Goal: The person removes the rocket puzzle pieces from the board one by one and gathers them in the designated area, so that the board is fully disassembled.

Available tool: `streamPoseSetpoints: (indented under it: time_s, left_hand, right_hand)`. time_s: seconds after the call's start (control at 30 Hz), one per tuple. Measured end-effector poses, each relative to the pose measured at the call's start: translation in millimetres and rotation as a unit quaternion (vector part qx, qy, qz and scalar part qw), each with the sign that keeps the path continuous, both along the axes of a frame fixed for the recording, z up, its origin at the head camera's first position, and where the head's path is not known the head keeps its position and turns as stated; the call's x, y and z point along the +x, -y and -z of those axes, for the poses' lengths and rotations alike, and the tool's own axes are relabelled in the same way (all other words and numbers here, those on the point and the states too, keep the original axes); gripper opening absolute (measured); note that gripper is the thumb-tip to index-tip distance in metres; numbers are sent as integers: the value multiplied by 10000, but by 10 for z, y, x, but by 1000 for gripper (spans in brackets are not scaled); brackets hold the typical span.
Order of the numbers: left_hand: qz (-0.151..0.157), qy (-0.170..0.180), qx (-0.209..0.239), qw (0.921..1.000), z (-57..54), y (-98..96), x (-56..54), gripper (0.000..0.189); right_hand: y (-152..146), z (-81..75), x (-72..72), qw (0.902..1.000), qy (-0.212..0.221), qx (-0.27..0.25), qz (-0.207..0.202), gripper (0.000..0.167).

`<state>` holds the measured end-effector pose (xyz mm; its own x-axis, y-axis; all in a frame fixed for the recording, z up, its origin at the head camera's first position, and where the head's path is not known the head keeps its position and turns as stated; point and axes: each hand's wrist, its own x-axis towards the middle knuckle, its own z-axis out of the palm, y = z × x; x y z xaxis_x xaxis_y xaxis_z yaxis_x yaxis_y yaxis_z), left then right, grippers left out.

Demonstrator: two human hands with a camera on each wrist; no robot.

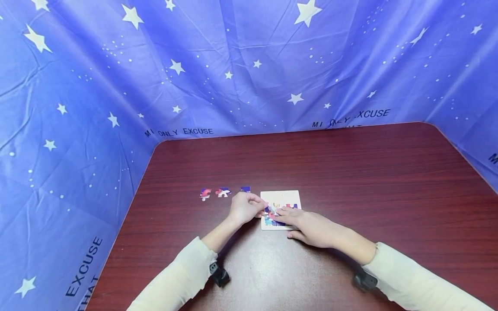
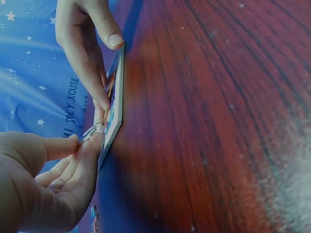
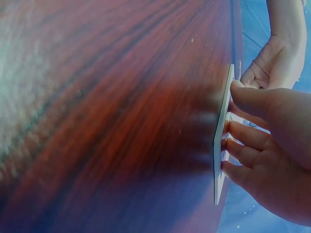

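A white-bordered puzzle board (image 1: 278, 195) lies on the table, with colourful jigsaw pieces filling its lower part. At its left edge my left hand (image 1: 245, 207) pinches a thin puzzle piece (image 2: 89, 131) between thumb and fingers, tilted over the board. My right hand (image 1: 317, 228) lies over the board from the right, its fingers extended and the fingertips touching the pieces. In the right wrist view, the right thumb (image 3: 245, 94) is at the board's edge. Both hands hide part of the picture.
Left of the board lie three loose puzzle pieces: a red and purple piece (image 1: 205, 193), a red and white piece (image 1: 223, 192) and a dark blue piece (image 1: 245, 189) partly behind the left hand. A blue star-printed curtain (image 1: 256, 86) surrounds the dark red wooden table (image 1: 350, 172).
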<state>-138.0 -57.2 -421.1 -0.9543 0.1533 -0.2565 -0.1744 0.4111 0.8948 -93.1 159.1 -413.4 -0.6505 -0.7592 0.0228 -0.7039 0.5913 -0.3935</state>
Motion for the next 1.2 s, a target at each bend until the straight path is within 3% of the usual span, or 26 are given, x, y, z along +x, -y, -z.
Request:
streamPoseSetpoints:
  time_s: [0.3,0.43,0.8,1.2]
  left_hand:
    - [27,12,-299,9995,-41,69,-35,11]
    - [-72,127,-191,9997,-29,142,-60,11]
    - [-360,343,111,9987,7,409,-82,10]
    - [-339,469,92,9983,3,800,-74,18]
  right_hand:
    - [-2,-6,5,10000,-2,27,28,49]
    - [-8,2,4,10000,-26,43,4,49]
    - [-30,26,-14,9999,130,42,-103,56]
    - [-44,29,-18,9999,60,-12,-158,56]
